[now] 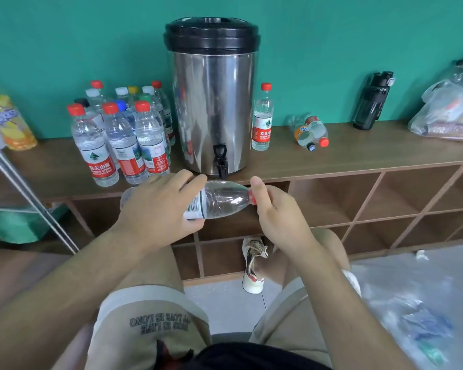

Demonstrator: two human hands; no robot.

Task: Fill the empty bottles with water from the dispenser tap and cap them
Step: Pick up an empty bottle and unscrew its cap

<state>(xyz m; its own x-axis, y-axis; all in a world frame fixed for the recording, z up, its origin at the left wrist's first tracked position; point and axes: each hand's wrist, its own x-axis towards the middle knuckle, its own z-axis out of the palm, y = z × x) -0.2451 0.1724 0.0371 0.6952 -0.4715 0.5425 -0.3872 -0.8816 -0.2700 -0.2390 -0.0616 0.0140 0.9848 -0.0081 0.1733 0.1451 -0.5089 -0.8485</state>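
Left hand (158, 206) grips the sideways bottle (219, 198); right hand's (275, 209) fingers (257, 184) pinch its red cap (252, 196) (likely uncapping); next, under the tap (221, 158).

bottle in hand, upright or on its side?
On its side. The bottle lies roughly level below the tap, left hand round its body, right hand at the red cap.

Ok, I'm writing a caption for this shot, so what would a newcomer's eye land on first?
First the tall steel dispenser with its black lid, at the centre of the wooden shelf. Just below its tap, the left hand holds a clear bottle sideways while the right hand grips its red cap. A cluster of capped bottles stands left of the dispenser.
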